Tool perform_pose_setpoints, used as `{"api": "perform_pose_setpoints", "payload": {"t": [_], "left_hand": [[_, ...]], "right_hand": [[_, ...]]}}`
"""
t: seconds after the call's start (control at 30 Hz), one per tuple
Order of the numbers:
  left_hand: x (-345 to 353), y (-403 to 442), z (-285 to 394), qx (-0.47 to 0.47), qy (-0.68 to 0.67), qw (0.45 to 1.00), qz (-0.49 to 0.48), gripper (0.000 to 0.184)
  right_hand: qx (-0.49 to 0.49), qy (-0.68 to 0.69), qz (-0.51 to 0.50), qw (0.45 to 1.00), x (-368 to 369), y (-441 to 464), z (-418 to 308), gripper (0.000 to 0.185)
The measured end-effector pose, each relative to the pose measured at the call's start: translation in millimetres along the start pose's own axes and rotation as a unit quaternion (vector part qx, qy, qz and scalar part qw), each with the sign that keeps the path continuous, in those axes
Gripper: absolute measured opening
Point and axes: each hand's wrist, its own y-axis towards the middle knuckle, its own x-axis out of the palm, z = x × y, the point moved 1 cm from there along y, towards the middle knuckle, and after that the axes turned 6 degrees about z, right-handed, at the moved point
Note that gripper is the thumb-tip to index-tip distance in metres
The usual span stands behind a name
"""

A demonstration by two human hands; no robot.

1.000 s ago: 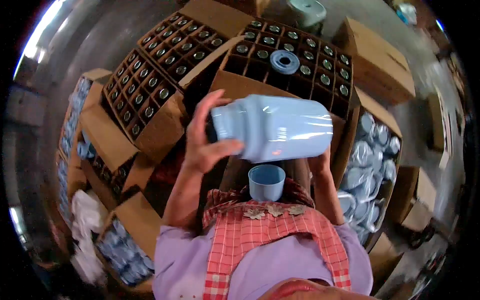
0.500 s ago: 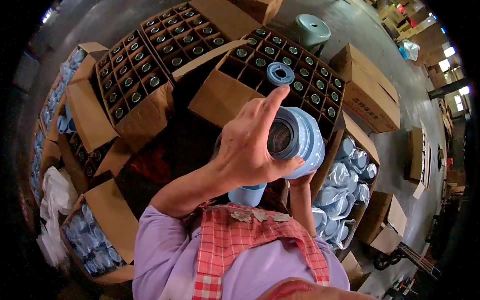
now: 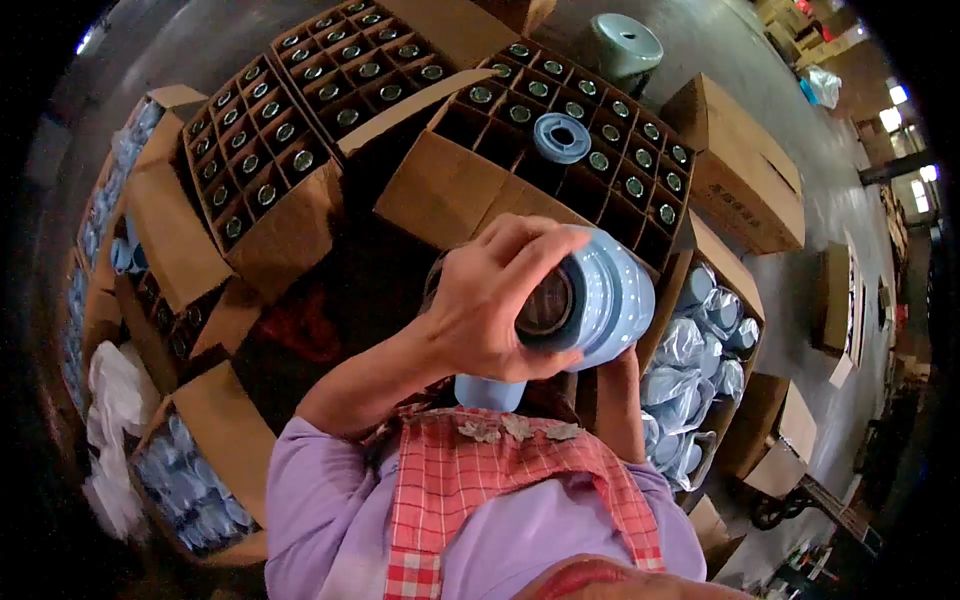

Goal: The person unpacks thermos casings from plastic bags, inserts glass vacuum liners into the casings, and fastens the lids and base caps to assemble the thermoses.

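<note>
A light-blue flask casing (image 3: 625, 300) with white dots is tilted in front of my chest, its round dark open end facing left. My left hand (image 3: 500, 295) is closed around that open end, the thumb below and the index finger above. Behind the casing, my right hand (image 3: 628, 358) grips its far side; its fingers are mostly hidden. A blue ring-shaped part (image 3: 562, 137) rests on the divided carton (image 3: 450, 195) ahead, which holds several glass bottle-like pieces. Below my left hand is a light-blue cup-like piece (image 3: 490, 392), partly covered.
Another divided carton (image 3: 290, 235) with similar glass pieces stands at left. An open box of bagged blue parts (image 3: 690, 385) is at right; another box (image 3: 190, 485) of blue parts sits lower left. A closed carton (image 3: 745, 175) and a pale green stool (image 3: 627, 45) stand farther off.
My left hand has lowered its raised index finger and closed over the casing's open end. The casing has tipped slightly, its open end shifting left and down.
</note>
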Motion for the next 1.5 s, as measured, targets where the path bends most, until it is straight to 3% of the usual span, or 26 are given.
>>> {"api": "perform_pose_setpoints", "payload": {"t": [0.03,0.1,0.27,0.3,0.37,0.43,0.47,0.53,0.6,0.63,0.67,0.77,0.83,0.87,1.0,1.03,1.13,1.23,1.27,1.3,1.33,1.4,1.5], "left_hand": [[0.7,-2.1,-2.4,0.017,-0.012,1.000,-0.006,0.073],[-0.8,0.8,-3.1,0.052,-0.039,0.998,-0.017,0.067],[-11.9,-1.6,-54.5,0.027,-0.059,0.998,0.019,0.068],[-16.9,-9.4,-73.8,-0.010,-0.078,0.996,0.031,0.070],[-8.5,-35.7,-106.2,-0.215,-0.253,0.930,0.160,0.072],[-8.8,-59.7,-140.9,-0.333,-0.305,0.860,0.238,0.068],[-8.9,-70.3,-157.1,-0.382,-0.308,0.829,0.268,0.066],[-8.6,-91.4,-189.3,-0.429,-0.360,0.760,0.329,0.057],[-12.7,-97.6,-210.4,-0.492,-0.374,0.694,0.369,0.052],[-13.3,-102.0,-218.1,-0.520,-0.378,0.658,0.392,0.050],[-15.1,-103.6,-224.9,-0.510,-0.403,0.658,0.380,0.049],[-21.7,-109.6,-245.9,-0.478,-0.445,0.676,0.342,0.047],[-27.1,-117.1,-253.3,-0.457,-0.429,0.710,0.321,0.048],[-29.2,-118.3,-254.5,-0.471,-0.430,0.700,0.322,0.049],[-22.3,-109.8,-243.7,-0.498,-0.420,0.677,0.343,0.051],[-22.3,-106.1,-240.9,-0.495,-0.410,0.679,0.353,0.051],[-28.2,-119.8,-240.7,-0.459,-0.394,0.710,0.361,0.053],[-39.5,-130.8,-232.0,-0.438,-0.463,0.679,0.365,0.052],[-43.7,-132.3,-229.7,-0.450,-0.445,0.684,0.362,0.052],[-48.6,-133.3,-227.7,-0.461,-0.427,0.689,0.360,0.053],[-50.4,-133.7,-225.4,-0.471,-0.410,0.694,0.359,0.053],[-46.2,-127.0,-214.8,-0.482,-0.391,0.680,0.390,0.050],[-41.7,-117.0,-198.0,-0.505,-0.391,0.658,0.399,0.049]], "right_hand": [[0.016,-0.064,-0.023,0.998,11.1,4.5,-13.3,0.067],[0.125,-0.027,0.058,0.990,-1.6,10.6,-15.2,0.066],[0.070,-0.070,-0.063,0.993,-34.1,40.8,-14.7,0.063],[0.062,-0.079,-0.088,0.991,-37.8,48.5,-14.7,0.063],[0.043,-0.306,-0.081,0.948,13.8,62.8,-47.5,0.058],[0.048,-0.365,-0.017,0.930,-15.4,111.6,-23.5,0.039],[0.161,-0.311,0.042,0.936,-28.7,136.6,-18.5,0.034],[0.096,-0.335,0.156,0.924,-29.9,187.5,-22.3,0.027],[-0.043,-0.607,0.146,0.780,-34.8,257.4,-1.2,0.030],[-0.126,-0.681,0.120,0.711,-52.4,286.7,23.2,0.034],[-0.210,-0.742,0.093,0.630,-67.1,308.7,48.3,0.039],[-0.146,-0.842,0.061,0.515,-84.8,343.5,83.7,0.043],[-0.101,-0.874,0.013,0.476,-94.1,357.2,85.5,0.044],[-0.095,-0.893,-0.019,0.440,-100.5,361.4,86.8,0.043],[-0.111,-0.874,0.021,0.472,-90.7,350.5,72.9,0.035],[-0.162,-0.874,0.038,0.457,-99.7,355.0,84.3,0.029],[-0.127,-0.909,0.010,0.397,-95.2,350.1,84.7,0.026],[-0.123,-0.814,0.085,0.562,-69.0,326.3,56.5,0.034],[-0.076,-0.668,0.094,0.734,-59.8,312.4,42.1,0.039],[-0.024,-0.488,0.097,0.867,-47.9,294.0,27.4,0.044],[0.028,-0.283,0.092,0.954,-34.1,274.6,13.2,0.050],[-0.066,-0.125,-0.010,0.990,-0.2,225.7,-14.6,0.059],[-0.161,-0.081,-0.069,0.981,42.5,170.7,-34.4,0.057]]}}
